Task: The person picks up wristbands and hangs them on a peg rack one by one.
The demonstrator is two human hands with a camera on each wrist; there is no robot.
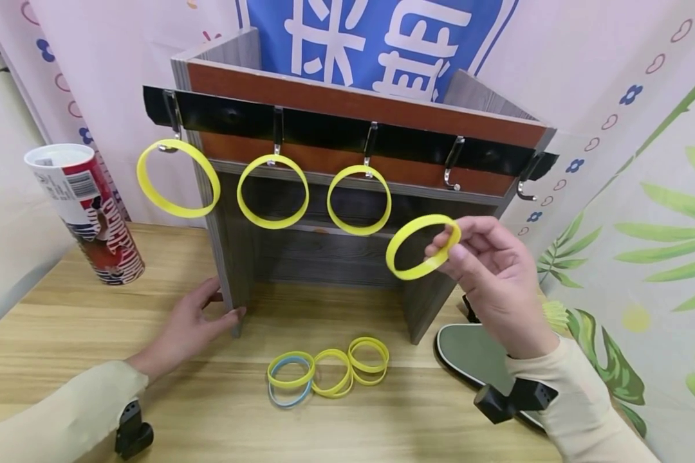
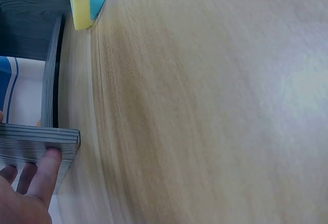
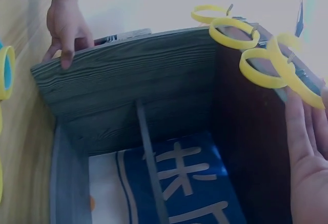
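Note:
My right hand (image 1: 500, 289) pinches a yellow wristband (image 1: 431, 263) between thumb and fingers, in front of the grey wooden shelf and below its fourth hook (image 1: 452, 186). Three more yellow wristbands hang from the left hooks, the leftmost one (image 1: 179, 211) beside the shelf's side. At the lower left, my left hand (image 1: 182, 331) grips the shelf's side panel (image 1: 222, 257), its thumb on the front edge. The left wrist view shows a fingertip against that panel's edge (image 2: 66, 136). On the table before the shelf lie several yellow wristbands (image 1: 331, 393) and a blue one (image 1: 289, 405), overlapping.
A red and white snack can (image 1: 101, 225) stands left of the shelf. To the right lies a flat dark-green object (image 1: 475, 354) with a pale rim, partly behind my right wrist. The rightmost hook (image 1: 524, 195) holds nothing. A patterned cloth (image 1: 579, 128) hangs behind.

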